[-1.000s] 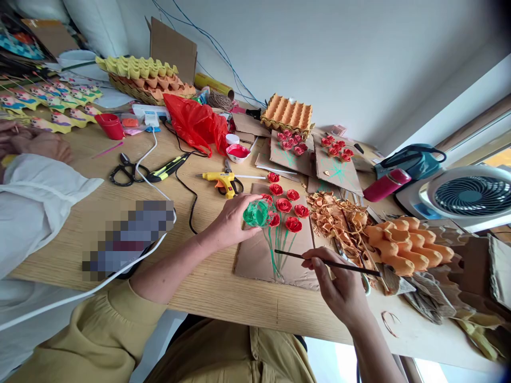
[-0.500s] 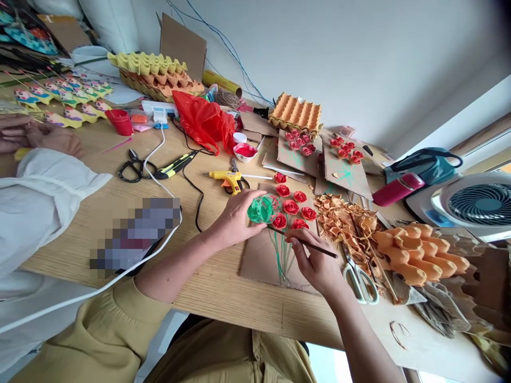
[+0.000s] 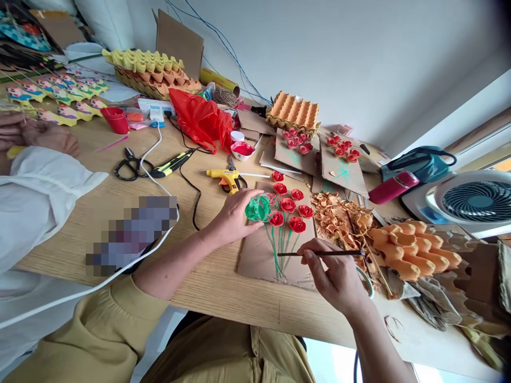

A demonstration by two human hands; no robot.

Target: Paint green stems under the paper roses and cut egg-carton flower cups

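Note:
My left hand (image 3: 235,215) is wrapped round a clear cup of green paint (image 3: 258,207), tilted over the upper left of a cardboard sheet (image 3: 255,255). Between the fingers of my right hand (image 3: 333,274) is a thin dark paintbrush (image 3: 329,254), its tip pointing left over the green painted stems (image 3: 280,244). Several red roses (image 3: 288,205) sit on the upper part of the sheet, above those stems. The cup overlaps some of the roses in view.
A yellow glue gun (image 3: 223,175) lies behind my left hand. Orange scraps (image 3: 335,213) and egg-carton pieces (image 3: 415,250) are at right, near a fan (image 3: 479,199). A phone-like blurred object (image 3: 136,234) and a white cable lie left, beside a co-worker's sleeve (image 3: 51,181).
My right hand has moved right and down with the paintbrush, away from the cup, so the tip is now over the stems. My left hand holds the cup in nearly the same place.

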